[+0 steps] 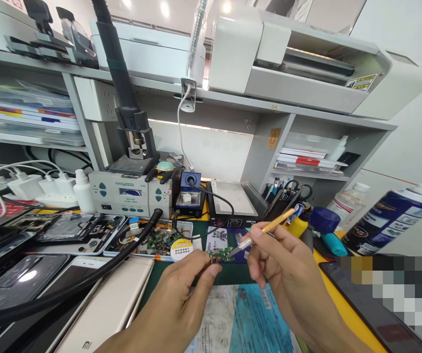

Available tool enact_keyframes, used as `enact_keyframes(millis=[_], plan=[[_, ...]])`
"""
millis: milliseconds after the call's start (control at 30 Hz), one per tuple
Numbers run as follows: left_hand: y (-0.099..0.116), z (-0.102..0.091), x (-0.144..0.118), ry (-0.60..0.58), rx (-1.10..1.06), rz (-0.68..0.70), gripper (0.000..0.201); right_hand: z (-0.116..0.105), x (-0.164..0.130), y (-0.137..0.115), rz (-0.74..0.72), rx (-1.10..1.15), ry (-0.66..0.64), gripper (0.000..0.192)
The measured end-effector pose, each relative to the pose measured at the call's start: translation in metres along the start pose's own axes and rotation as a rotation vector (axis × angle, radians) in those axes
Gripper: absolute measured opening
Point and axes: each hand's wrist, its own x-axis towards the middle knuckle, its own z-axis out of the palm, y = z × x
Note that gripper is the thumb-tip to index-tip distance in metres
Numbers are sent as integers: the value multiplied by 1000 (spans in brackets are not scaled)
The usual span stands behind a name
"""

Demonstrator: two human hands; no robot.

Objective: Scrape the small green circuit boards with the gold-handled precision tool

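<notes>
My left hand (181,289) pinches a small green circuit board (223,253) between thumb and fingers, in the middle of the view. My right hand (282,260) is closed around a craft knife (277,220) with a yellow handle and a silver collar. Its flat metal tip points down and left, at the right part of the board; whether it touches cannot be made out. Below both hands lies a worn blue and white work mat (262,318). Just beyond the board sits a tray (112,249) of loose circuit boards and small parts, with a round yellow and white tin (182,250) at its corner.
A hot air station (132,193) stands behind, its black hose (118,267) crossing the left side over several phones (122,294). A heating plate (233,201) is at the back. On the right are a spray can (391,220), a clear bottle (347,206) and a dark phone (365,304).
</notes>
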Motion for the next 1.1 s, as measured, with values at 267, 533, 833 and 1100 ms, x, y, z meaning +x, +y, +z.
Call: enact_keyframes(millis=[267, 533, 833, 1100], plan=[[3, -1, 1, -31, -84, 35, 25, 2, 1, -1, 3, -34, -7, 34], [1, 0, 1, 5, -92, 47, 25, -2, 1, 1, 1, 19, 15, 31], [-3, 1, 0, 54, -20, 29, 26, -42, 18, -37, 63, -633, -551, 24], [-6, 2, -2, 51, -32, -27, 28, -46, 16, -38, 167, -1256, -663, 49]])
